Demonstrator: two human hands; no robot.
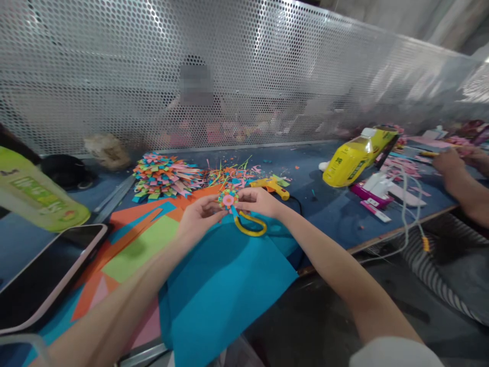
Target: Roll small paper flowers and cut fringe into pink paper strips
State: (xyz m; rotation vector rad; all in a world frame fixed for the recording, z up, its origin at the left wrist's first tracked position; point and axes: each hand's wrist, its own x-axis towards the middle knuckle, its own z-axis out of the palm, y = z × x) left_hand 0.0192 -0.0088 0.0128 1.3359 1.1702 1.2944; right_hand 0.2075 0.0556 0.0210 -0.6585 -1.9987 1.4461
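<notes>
Between my two hands is a small round paper flower (228,200) with a pink centre and a multicoloured fringe. My left hand (201,214) pinches its left edge, and my right hand (257,201) has its fingers closed on the right edge. A blue strip hangs below the flower. Just under my right hand lies a yellow looped handle (252,227). Large blue paper (229,285) spreads below my hands over the table's front edge. Behind my right hand rests a yellow glue gun (273,186). A pile of fringed paper pieces (164,176) stands behind my left hand.
Left are a phone (49,275), a green bottle (40,196) and coloured sheets (147,247). Paper scraps (229,173) lie behind. Right are a yellow bottle (347,162), a purple box (371,193), a white cable (405,204) and another person's hands (451,160). A perforated metal screen (244,76) stands behind.
</notes>
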